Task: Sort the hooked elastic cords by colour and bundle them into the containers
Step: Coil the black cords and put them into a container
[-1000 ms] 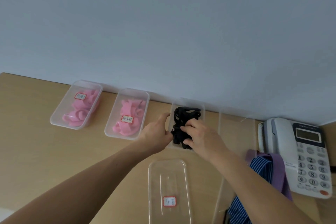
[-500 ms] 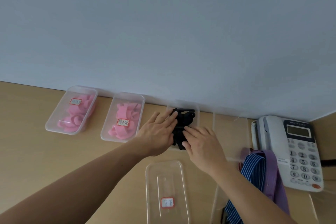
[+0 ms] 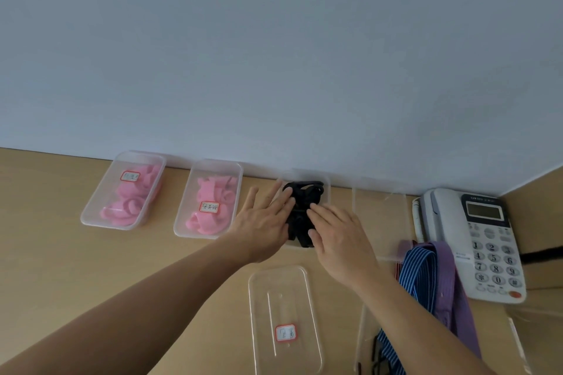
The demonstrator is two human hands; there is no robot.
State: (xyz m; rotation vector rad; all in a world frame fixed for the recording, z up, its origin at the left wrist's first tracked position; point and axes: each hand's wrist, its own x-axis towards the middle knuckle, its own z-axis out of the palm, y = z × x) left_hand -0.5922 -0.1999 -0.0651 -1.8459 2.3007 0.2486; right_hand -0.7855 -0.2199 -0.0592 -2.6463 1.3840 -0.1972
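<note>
A bundle of black cords (image 3: 301, 210) lies in a clear container (image 3: 326, 183) against the wall. My left hand (image 3: 262, 222) lies flat with straight fingers on the left side of the bundle. My right hand (image 3: 338, 234) lies flat on its right side, fingers straight and pressing down. Two more clear containers to the left hold pink cords: one far left (image 3: 125, 192) and one beside it (image 3: 210, 201). Each has a red-edged label.
A clear lid (image 3: 283, 313) with a red-edged label lies near me on the wooden desk (image 3: 61, 268). A white desk telephone (image 3: 484, 240) stands at the right. Striped blue and purple cloth (image 3: 432, 280) lies beside it. Another clear container (image 3: 380, 219) stands right of the black cords.
My fingers have gone from gripping the black bundle to lying flat and straight on it. The view has tilted slightly.
</note>
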